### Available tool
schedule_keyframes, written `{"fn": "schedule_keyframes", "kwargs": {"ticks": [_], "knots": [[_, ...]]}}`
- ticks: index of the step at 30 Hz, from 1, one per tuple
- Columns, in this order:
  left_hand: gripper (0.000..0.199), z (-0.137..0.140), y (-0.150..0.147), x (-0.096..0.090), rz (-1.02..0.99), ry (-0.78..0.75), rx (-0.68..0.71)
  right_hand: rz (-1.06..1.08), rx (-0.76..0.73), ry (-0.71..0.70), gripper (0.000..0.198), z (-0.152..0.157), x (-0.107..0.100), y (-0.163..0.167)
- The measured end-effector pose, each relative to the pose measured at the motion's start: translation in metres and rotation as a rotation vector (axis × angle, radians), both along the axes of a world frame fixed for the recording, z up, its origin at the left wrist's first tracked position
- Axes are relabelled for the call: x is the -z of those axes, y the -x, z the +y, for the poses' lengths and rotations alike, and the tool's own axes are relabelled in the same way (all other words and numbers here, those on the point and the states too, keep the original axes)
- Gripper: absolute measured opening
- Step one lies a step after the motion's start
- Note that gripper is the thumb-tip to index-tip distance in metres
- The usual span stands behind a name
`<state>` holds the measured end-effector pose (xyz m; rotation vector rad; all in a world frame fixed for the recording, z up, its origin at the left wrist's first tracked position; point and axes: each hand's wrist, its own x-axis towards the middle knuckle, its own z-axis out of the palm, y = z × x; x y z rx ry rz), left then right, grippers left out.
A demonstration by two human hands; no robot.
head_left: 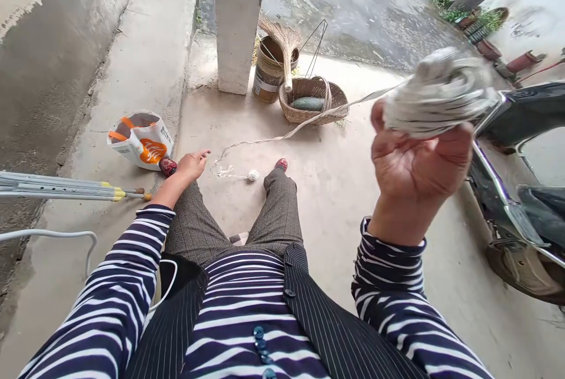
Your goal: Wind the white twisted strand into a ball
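Right hand (417, 161): fingers curled round cord bundle (435, 96). Left hand (193, 166): fingers half-curled, apparently empty. Best guide strand (304, 125) clear of basket (292, 110).

Ball (253, 175) on the floor (335, 208) between the shoes (281, 164), bag (152, 149) left, scooter (516, 111) right; beyond, a gourd (308, 104) in the basket (296, 115)

The head-worn camera supplies the only view, facing forward and down over the striped shirt (245, 302). The right hand (417, 161) lies close to the lens; the wicker basket (304, 116) stands farther off.
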<state>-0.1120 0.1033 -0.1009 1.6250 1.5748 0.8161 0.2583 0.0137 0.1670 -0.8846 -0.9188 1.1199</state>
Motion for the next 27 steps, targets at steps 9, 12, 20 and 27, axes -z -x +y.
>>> {"fn": "schedule_keyframes", "kwargs": {"ticks": [9,12,20,27], "knots": [[0.044,-0.035,-0.119,-0.087,-0.486,-0.177,0.239,0.067,-0.447,0.300,0.043,0.026,0.088,0.063],[0.036,-0.046,-0.135,-0.098,-0.484,-0.190,0.163,0.082,-0.474,0.359,0.043,0.028,0.096,0.069],[0.034,-0.054,-0.116,-0.097,-0.499,-0.002,0.272,0.135,-0.495,0.405,0.047,0.027,0.098,0.051],[0.031,-0.046,-0.088,-0.098,-0.643,0.107,0.263,0.148,-0.746,0.424,0.059,0.017,0.120,0.043]]}}
